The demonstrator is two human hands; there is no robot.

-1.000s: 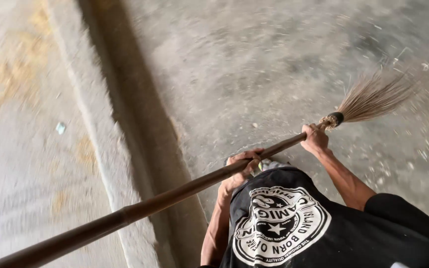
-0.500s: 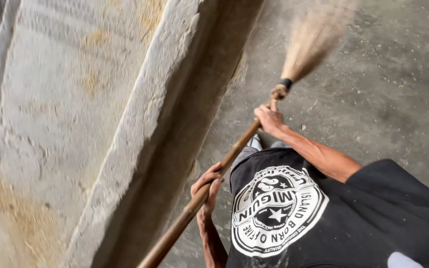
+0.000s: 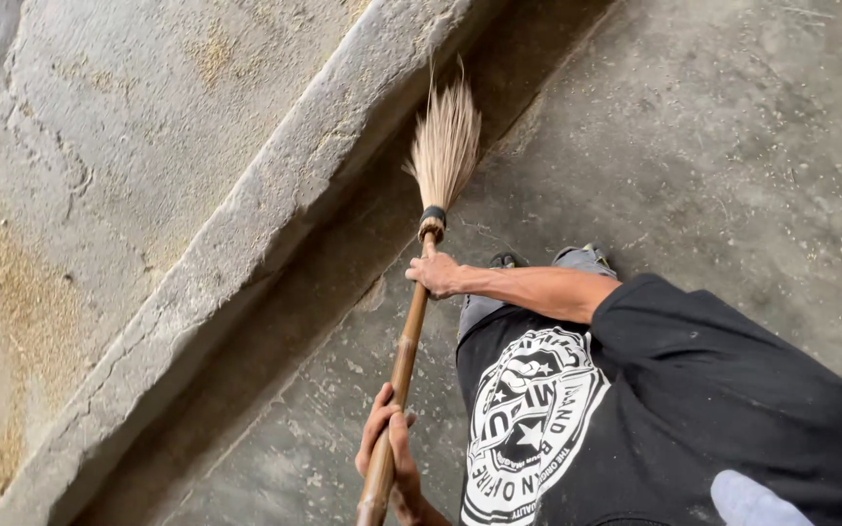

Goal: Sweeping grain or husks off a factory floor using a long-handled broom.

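Left hand wraps its grip around the near end of a wooden broom | right hand clamps the shaft farther up, just below the black binding | straw bristles meet the concrete floor beside a raised curb, far centre.

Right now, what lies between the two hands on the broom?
In the head view, only bare brown broom handle runs between the right hand and left hand; grey floor shows behind.

The long brown wooden broom stick runs off the bottom edge, so you can't see its end. Your black printed shirt hides your legs and most of your grey shoe.
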